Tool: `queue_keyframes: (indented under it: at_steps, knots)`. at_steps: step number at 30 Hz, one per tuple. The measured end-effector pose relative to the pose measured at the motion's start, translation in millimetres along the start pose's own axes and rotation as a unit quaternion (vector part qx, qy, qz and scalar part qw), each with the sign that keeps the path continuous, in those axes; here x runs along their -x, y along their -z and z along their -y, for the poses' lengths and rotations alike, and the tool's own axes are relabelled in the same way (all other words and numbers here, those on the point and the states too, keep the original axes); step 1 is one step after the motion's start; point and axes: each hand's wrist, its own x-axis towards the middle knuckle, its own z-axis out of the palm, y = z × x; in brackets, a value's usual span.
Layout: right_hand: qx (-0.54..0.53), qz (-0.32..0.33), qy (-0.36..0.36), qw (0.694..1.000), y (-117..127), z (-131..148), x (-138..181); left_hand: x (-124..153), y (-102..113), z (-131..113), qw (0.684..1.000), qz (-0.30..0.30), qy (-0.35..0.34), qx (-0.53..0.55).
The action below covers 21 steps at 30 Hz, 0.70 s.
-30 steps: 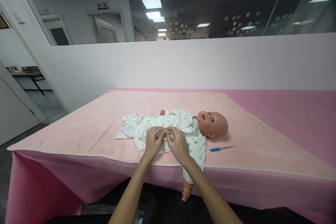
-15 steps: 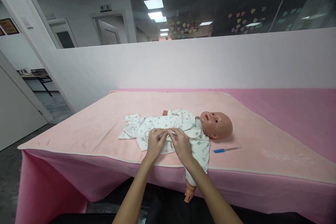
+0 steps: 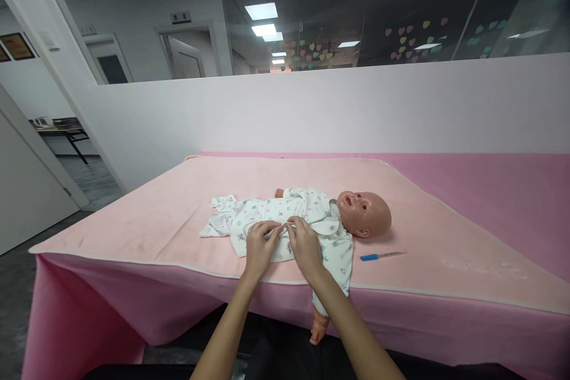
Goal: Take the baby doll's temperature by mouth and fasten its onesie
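Observation:
A baby doll (image 3: 364,214) lies on its back, head to the right, one arm hanging past the front edge. Its white printed wrap shirt (image 3: 307,199) covers the body, with patterned trouser legs (image 3: 218,222) flat at the left. Over the doll's middle, my left hand (image 3: 260,243) pinches a bit of the shirt between thumb and fingertips. Facing it, close beside, my right hand (image 3: 306,246) pinches the shirt too, near its loose front flap. Whether a thin tie or the cloth edge is between the fingertips is too small to tell.
A blue-capped pen (image 3: 382,256) lies below the doll's head. Under everything is a peach blanket (image 3: 146,214) over a pink cloth (image 3: 512,196) that drapes down the front. A white wall (image 3: 338,107) with a window above stands behind; a door (image 3: 31,178) is at left.
My hands have drawn slightly apart, fingertips still pinching at the shirt. The doll and pen appear shifted a little left as the view moves slightly.

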Motion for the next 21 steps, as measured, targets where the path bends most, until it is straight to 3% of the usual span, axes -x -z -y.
queue_keyframes:
  at_steps: [4,8,10,12,15,16,18,19,21]
  knots:
    - [-0.008,-0.019,-0.030,0.999,-2.7,2.8,-1.4,-0.1,0.0,2.2,0.998,-0.056,0.029,-0.002]
    - [-0.089,-0.082,-0.043,0.992,8.6,7.6,-1.1,1.0,0.1,4.9,0.995,-0.081,0.054,0.022]
    - [-0.133,-0.132,-0.078,0.979,30.3,5.2,6.1,2.8,1.5,5.3,0.994,-0.085,0.054,0.032]
    - [-0.154,-0.204,-0.171,0.952,63.1,-7.5,19.5,3.4,4.5,4.4,0.995,-0.093,0.035,0.012]
    - [-0.112,-0.301,-0.308,0.896,118.5,-50.9,45.8,-4.7,9.7,-1.4,0.992,-0.098,-0.025,-0.070]
    - [-0.055,-0.293,-0.336,0.893,134.0,-70.0,54.2,-11.0,10.4,-5.1,0.990,-0.095,-0.046,-0.094]
    - [0.082,-0.173,-0.374,0.907,155.6,-108.6,67.7,-28.1,7.7,-15.2,0.989,-0.066,-0.077,-0.106]
    - [0.123,-0.101,-0.377,0.913,161.0,-125.6,72.1,-37.8,4.0,-21.1,0.991,-0.031,-0.087,-0.094]
    - [0.180,-0.047,-0.323,0.928,162.4,-151.2,75.4,-55.8,-7.5,-32.6,0.989,0.095,-0.106,-0.043]
